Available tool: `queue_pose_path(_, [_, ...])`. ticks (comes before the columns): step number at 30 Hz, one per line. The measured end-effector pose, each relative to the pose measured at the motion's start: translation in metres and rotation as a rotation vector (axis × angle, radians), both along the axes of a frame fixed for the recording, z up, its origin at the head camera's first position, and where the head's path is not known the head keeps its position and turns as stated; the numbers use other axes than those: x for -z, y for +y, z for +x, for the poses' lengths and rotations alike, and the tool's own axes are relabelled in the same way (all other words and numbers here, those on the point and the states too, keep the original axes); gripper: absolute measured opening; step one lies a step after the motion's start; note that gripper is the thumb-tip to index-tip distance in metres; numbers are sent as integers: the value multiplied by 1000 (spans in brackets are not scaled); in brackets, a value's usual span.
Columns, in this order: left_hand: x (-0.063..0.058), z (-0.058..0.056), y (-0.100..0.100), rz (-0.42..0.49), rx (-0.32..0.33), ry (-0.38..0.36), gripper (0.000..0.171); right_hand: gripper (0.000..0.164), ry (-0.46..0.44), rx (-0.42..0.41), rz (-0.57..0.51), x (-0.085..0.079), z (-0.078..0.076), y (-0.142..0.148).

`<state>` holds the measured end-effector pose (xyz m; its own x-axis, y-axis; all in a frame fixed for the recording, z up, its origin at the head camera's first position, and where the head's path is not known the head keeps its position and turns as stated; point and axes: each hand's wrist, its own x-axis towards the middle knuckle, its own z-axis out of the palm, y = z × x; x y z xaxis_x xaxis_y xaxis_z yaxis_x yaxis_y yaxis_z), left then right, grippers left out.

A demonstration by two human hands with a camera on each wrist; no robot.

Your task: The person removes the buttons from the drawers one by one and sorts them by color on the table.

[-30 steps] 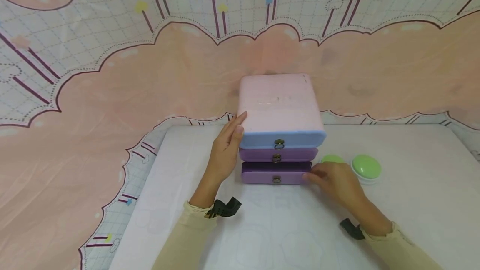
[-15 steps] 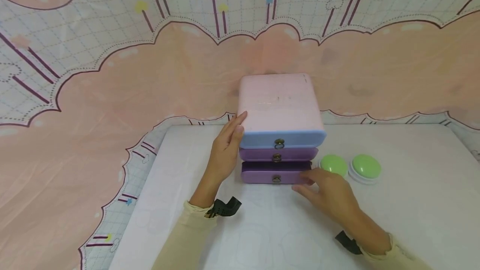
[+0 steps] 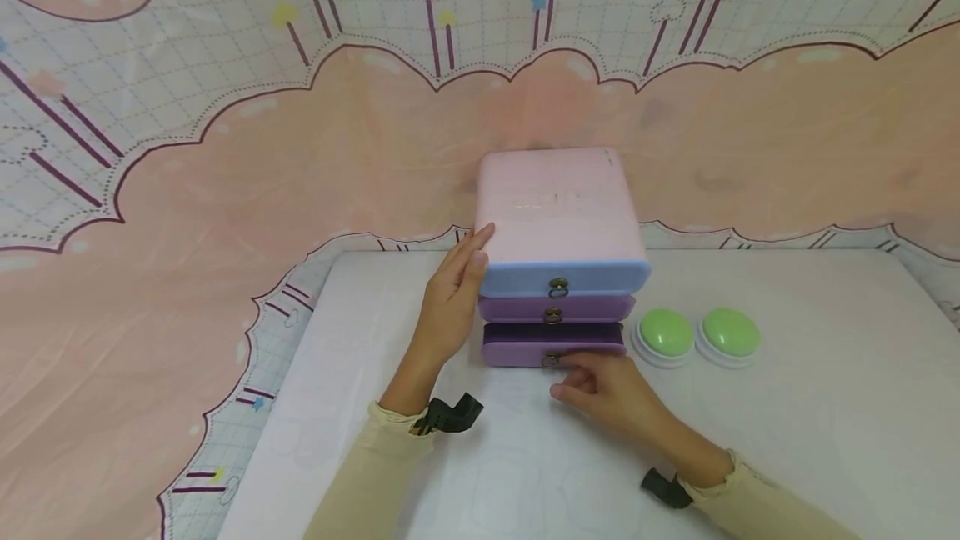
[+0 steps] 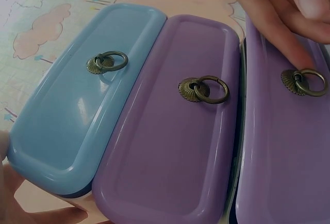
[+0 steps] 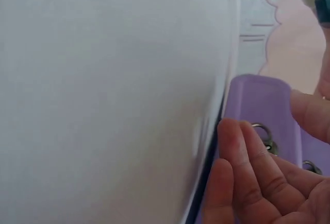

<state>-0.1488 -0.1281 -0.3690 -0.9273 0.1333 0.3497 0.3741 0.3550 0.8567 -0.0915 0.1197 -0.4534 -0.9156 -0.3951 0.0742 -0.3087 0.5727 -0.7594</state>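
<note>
A small chest of drawers with a pink top (image 3: 558, 202) stands on the table. Its blue top drawer (image 3: 517, 280) and purple middle drawer (image 3: 510, 309) are closed or nearly so; the purple bottom drawer (image 3: 510, 354) is pulled out a little. My left hand (image 3: 447, 311) rests flat along the chest's left side, fingers extended. In front of the bottom drawer is my right hand (image 3: 622, 398); its index fingertip touches the drawer front beside the brass ring pull (image 4: 312, 83). The right thumb is apart from the ring, below it.
Two round green push-lights or buttons (image 3: 666, 332) with white bases sit side by side to the right of the chest. A patterned cloth (image 3: 375, 148) hangs behind the white table (image 3: 825, 373). Dark straps are on both wrists.
My right hand has moved left along the bottom drawer's front, from its right corner to the ring pull, uncovering the nearer green button. The left hand and the chest look unmoved.
</note>
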Motion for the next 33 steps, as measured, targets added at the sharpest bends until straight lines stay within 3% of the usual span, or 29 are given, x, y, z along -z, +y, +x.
queue_pose_path(6, [1,-1,-1,-8,-5,-2,43,21,23,2,-35,5,-3,-6])
queue_pose_path(10, [1,-1,-1,-9,-6,-6,43,6,55,87,4,4,-5,-12])
queue_pose_path(16, [1,0,0,-2,-3,-13,43,13,48,182,15,1,-9,-16])
queue_pose_path(33, [1,0,0,-1,2,-14,43,15,41,163,12,1,-25,-17])
